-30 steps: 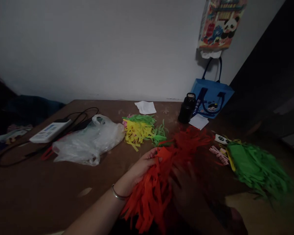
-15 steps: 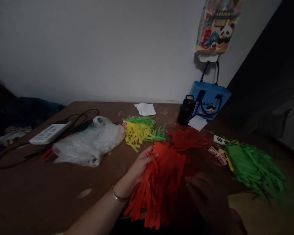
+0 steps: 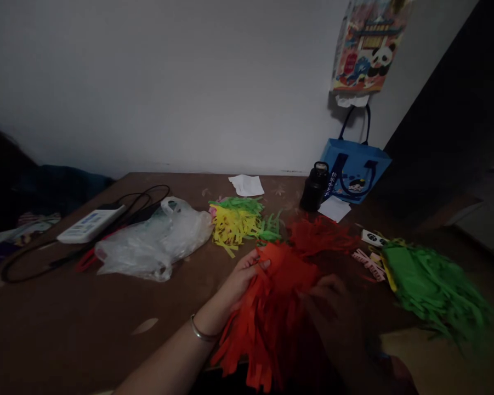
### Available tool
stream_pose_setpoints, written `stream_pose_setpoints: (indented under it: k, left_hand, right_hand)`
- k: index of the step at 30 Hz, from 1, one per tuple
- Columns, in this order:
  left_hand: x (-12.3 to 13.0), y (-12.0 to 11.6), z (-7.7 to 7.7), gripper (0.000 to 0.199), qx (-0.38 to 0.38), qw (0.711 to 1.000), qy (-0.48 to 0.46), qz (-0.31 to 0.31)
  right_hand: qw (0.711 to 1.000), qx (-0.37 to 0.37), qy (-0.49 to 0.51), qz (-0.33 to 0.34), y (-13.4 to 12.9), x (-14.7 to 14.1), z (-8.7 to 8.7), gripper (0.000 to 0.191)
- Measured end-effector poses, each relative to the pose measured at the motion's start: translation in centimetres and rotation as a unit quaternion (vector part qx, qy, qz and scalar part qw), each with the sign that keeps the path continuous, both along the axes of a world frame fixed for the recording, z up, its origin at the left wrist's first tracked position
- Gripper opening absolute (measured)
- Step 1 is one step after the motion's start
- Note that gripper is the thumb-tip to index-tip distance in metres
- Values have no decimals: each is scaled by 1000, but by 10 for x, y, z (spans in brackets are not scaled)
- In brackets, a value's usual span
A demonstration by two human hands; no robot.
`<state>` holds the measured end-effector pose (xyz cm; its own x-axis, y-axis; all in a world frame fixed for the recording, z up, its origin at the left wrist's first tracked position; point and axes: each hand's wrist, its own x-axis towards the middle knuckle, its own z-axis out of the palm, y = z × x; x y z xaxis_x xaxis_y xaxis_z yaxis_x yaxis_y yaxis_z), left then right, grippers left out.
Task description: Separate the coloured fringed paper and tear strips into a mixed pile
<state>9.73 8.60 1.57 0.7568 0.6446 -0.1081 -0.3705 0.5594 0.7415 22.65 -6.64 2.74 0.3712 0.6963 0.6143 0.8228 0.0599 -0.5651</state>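
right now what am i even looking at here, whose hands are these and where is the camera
This is one picture from a camera worn on a person's head, looking forward and down at that person's own two bare hands. No machine is involved.

The left hand, with a bangle on its wrist, grips the top edge of a bunch of red-orange paper fringe. The right hand is dim and in shadow; it rests on the same fringe, but whether it grips is unclear.

All this lies on a brown table against a white wall. Also on it: a clear plastic bag, a white remote control with black cables, a pile of yellow and green paper strips, a green fringe bundle, a black bottle and a blue tote bag.
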Motion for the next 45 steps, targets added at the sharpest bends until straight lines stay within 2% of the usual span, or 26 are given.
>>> stream_pose_setpoints:
  k: [6,12,16,18,20,22,23,24,25,28,30,32,36,42,45]
  left_hand:
    - [-1,2,-6,34,0,999,14,-31]
    - [-1,4,-11,31,-6,999,18,-36]
    - [0,5,-13,30,-11,999,17,-33]
    - [1,6,-14,28,-14,999,17,-25]
    - [2,6,-15,26,-16,1000,18,-19]
    - [2,6,-15,25,-18,1000,20,-15]
    - [2,6,-15,24,-19,1000,22,-13]
    - [2,6,-15,24,-19,999,23,-11]
    - [1,6,-15,24,-20,999,25,-9]
    - [0,5,-13,24,-16,999,29,-7]
    - [-1,4,-12,25,-13,999,30,-13]
    - [-1,4,-11,27,-9,999,30,-24]
    - [-2,4,-10,32,-2,999,29,-34]
    - [-3,6,-5,34,0,999,40,-33]
    - [-3,8,-5,35,-4,998,52,-26]
  right_hand:
    - [990,4,135,25,2,18,21,19]
    - [987,-43,157,1,10,29,20,17]
    - [985,-43,168,20,8,31,20,14]
    - [985,-48,156,57,4,32,22,12]
    - [979,-69,122,146,-4,33,24,17]
    - [962,-89,82,246,-13,35,24,26]
    - [956,-89,66,272,-18,37,23,29]
    - [959,-81,54,267,-21,40,22,29]
    - [969,-67,46,234,-24,42,21,26]
    - [998,-4,13,68,-25,50,19,10]
    - [999,22,-21,12,-22,53,21,9]
    - [997,19,-62,32,-19,53,23,12]
    - [980,-40,-147,127,-15,57,23,22]
    - [966,-95,-197,135,-13,72,8,31]
    - [970,-96,-176,138,-21,67,8,35]
